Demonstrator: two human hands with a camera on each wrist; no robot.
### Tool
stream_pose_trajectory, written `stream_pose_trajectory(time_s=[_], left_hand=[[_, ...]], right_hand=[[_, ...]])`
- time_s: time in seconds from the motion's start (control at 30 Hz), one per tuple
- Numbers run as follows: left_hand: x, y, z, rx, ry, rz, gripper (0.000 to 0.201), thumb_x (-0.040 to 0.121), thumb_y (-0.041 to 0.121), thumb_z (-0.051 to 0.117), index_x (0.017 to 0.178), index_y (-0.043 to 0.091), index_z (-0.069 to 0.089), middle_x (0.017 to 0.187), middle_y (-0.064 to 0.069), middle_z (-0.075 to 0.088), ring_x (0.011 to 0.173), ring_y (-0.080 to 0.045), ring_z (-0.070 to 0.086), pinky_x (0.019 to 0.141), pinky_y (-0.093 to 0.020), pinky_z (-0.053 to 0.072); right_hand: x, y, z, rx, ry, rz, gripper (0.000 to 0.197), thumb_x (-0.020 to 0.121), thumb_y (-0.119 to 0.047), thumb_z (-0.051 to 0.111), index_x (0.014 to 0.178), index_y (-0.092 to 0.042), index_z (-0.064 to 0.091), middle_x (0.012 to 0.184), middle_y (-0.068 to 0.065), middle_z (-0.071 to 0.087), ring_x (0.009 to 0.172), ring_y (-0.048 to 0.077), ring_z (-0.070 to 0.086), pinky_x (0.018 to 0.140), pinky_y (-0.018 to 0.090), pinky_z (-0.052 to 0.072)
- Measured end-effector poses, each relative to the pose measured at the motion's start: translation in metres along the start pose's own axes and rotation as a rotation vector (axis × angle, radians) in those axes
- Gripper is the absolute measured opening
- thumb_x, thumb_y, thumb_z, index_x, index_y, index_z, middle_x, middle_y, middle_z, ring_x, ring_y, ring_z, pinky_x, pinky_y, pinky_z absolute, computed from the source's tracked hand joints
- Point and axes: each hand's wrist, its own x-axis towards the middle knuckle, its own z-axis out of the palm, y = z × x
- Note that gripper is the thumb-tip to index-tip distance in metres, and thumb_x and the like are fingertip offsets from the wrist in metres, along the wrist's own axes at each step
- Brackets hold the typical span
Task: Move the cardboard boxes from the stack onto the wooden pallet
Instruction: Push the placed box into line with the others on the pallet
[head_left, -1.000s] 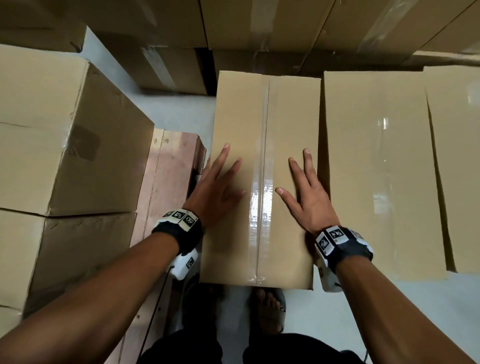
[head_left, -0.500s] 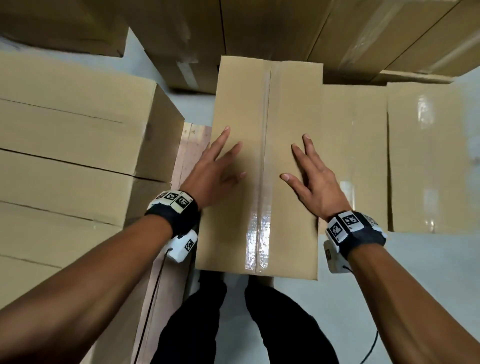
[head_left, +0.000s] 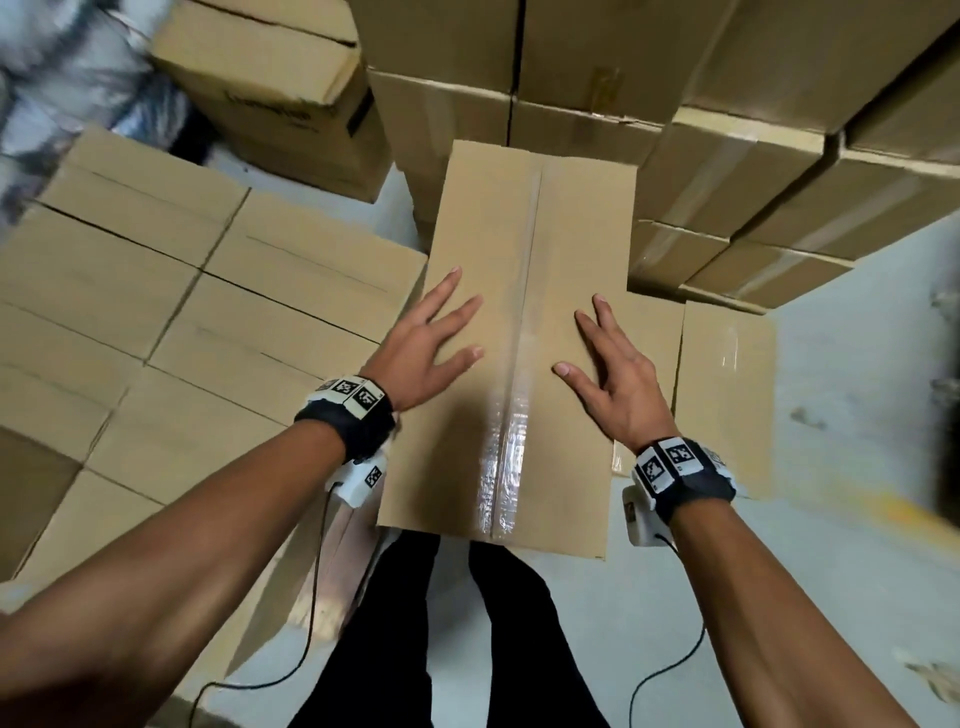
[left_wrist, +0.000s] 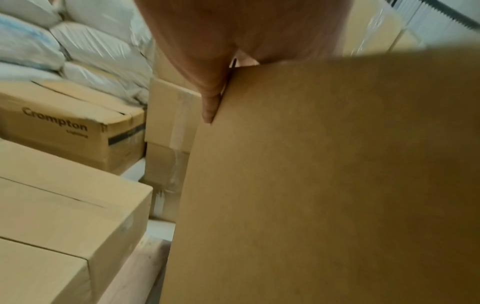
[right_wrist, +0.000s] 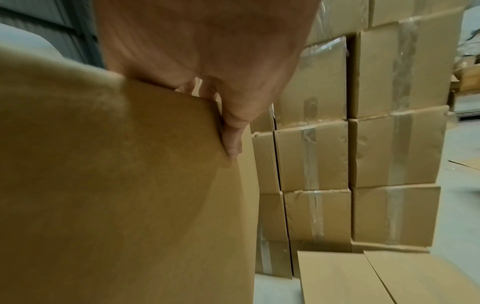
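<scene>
I hold a tall taped cardboard box (head_left: 519, 260) in front of me, over my legs. My left hand (head_left: 431, 343) lies flat on its top left with fingers spread; in the left wrist view one finger (left_wrist: 210, 107) runs down the box's (left_wrist: 324, 174) side edge. My right hand (head_left: 608, 374) lies flat on the top right, a finger (right_wrist: 233, 135) over the box's (right_wrist: 116, 185) edge. Stacked boxes (head_left: 208, 312) sit left on the wooden pallet (left_wrist: 135, 269). Whether the held box rests on anything is hidden.
A tall stack of taped boxes (head_left: 753, 156) stands behind and to the right, with low boxes (head_left: 727, 389) on the floor beside me. A printed Crompton box (left_wrist: 64, 127) and white sacks (left_wrist: 64, 41) are at the far left. Pale floor (head_left: 857, 415) lies at right.
The box and my view have come up, level with the top of the left pile. The box has edged left toward that pile. Both hands keep their places on top.
</scene>
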Motion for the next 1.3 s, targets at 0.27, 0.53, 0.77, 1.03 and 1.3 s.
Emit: stream_pose_trajectory(time_s=[0.27,0.53,0.77,1.03,1.3], left_hand=[[-0.101,0.055,-0.086,0.028,0.167,-0.066,0.062,0.101,0.053,0.061,0.157,0.031,0.046,0.174,0.014,0.01,0.158,-0.007,0.021,0.128,-0.038,0.025],[-0.26,0.076,-0.128,0.064,0.324,-0.194,0.062,0.1,0.053,0.063,0.155,0.03,0.049,0.173,0.012,0.016,0.155,-0.005,0.026,0.127,-0.023,0.021],[-0.416,0.093,-0.14,0.118,0.432,-0.354,0.062,0.101,0.054,0.061,0.156,0.03,0.047,0.172,0.012,0.019,0.156,-0.006,0.024,0.121,-0.009,0.008],[-0.53,0.103,-0.143,0.119,0.625,-0.514,0.059,0.1,0.053,0.062,0.153,0.031,0.051,0.171,0.014,0.023,0.154,-0.005,0.03,0.125,-0.021,0.02],[-0.568,0.102,-0.162,0.132,0.735,-0.634,0.058,0.1,0.052,0.062,0.154,0.031,0.051,0.171,0.015,0.022,0.153,-0.003,0.03,0.12,-0.013,0.018]], right_hand=[[-0.038,-0.104,-0.037,-0.011,-0.063,-0.143,0.075,0.099,-0.059,0.065,0.162,-0.029,0.039,0.172,-0.02,0.016,0.157,0.002,0.023,0.129,0.038,0.025],[-0.108,-0.196,0.0,-0.064,-0.115,-0.406,0.072,0.101,-0.054,0.064,0.161,-0.022,0.04,0.172,-0.012,0.022,0.151,-0.003,0.025,0.121,0.014,0.017],[-0.171,-0.261,0.045,-0.104,-0.261,-0.598,0.072,0.099,-0.054,0.066,0.16,-0.021,0.043,0.171,-0.01,0.026,0.15,-0.001,0.028,0.12,0.008,0.015],[-0.195,-0.336,0.089,-0.121,-0.379,-0.81,0.071,0.1,-0.057,0.064,0.157,-0.017,0.048,0.168,-0.01,0.032,0.152,0.004,0.033,0.126,0.028,0.027],[-0.171,-0.387,0.122,-0.145,-0.485,-0.985,0.079,0.098,-0.064,0.06,0.159,-0.018,0.043,0.17,-0.008,0.03,0.154,0.004,0.031,0.124,0.021,0.023]])
